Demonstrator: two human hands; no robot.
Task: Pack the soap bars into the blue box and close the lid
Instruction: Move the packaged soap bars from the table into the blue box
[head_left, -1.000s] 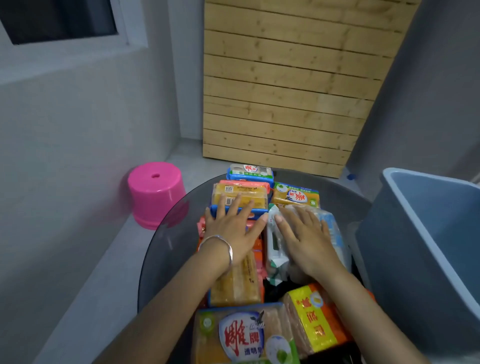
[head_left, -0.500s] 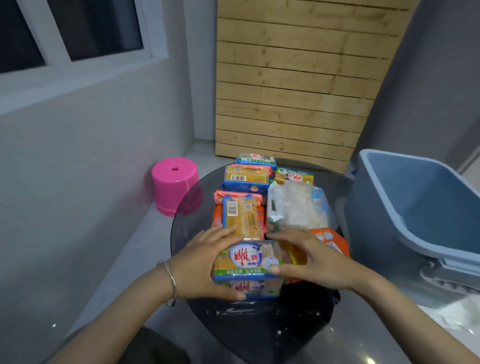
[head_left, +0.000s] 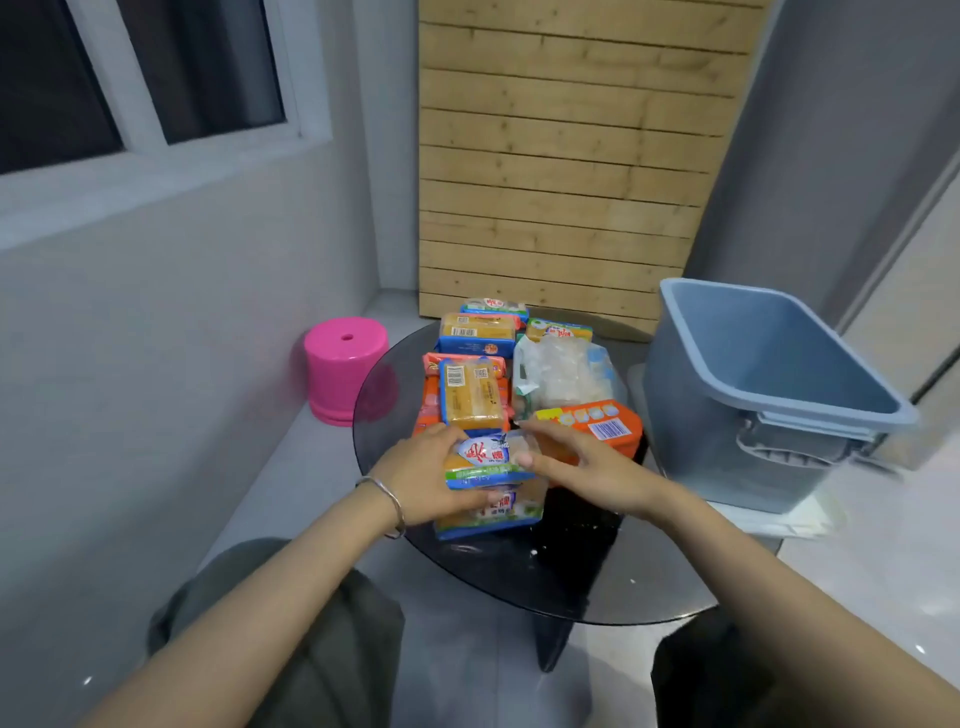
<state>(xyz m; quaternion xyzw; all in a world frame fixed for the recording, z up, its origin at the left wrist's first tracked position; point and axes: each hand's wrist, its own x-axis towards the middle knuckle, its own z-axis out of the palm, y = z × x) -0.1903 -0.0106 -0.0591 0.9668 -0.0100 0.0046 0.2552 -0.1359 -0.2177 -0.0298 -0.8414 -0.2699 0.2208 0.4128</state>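
Soap packs, wrapped, lie clustered on a round dark glass surface (head_left: 571, 571). At the near end two packs with white-and-red labels are stacked: the top pack (head_left: 488, 460) sits on the lower pack (head_left: 493, 512), and both are skewed slightly.

Left hand (head_left: 421, 473): it grips the top pack at its left end, with fingers curled over the far edge and the thumb along the near side. There is a bracelet (head_left: 389, 499) on the wrist.

Right hand (head_left: 582, 467): the thumb and forefinger pinch the right end of the top pack, and the other fingers are spread and loosely bent above an orange pack (head_left: 597, 431).

Just beyond the stack, a yellow pack (head_left: 470, 395) lies on top of orange-wrapped packs. To its right is a clear bag (head_left: 561, 376), contents not legible. Three more packs sit at the far edge of the surface; the nearest of them is a barcode pack (head_left: 478, 332).

Blue box (head_left: 701, 431): it stands just beside the surface on the right, open at the top. No soap is visible in the part of the interior that shows. A ribbed grey-blue part hangs at its near rim; I cannot tell whether this is the lid.

Surroundings: a pink stool (head_left: 345, 376) stands on the floor left of the surface, a wood panel (head_left: 571, 156) leans against the far wall, and there is a window (head_left: 145, 78) at upper left.
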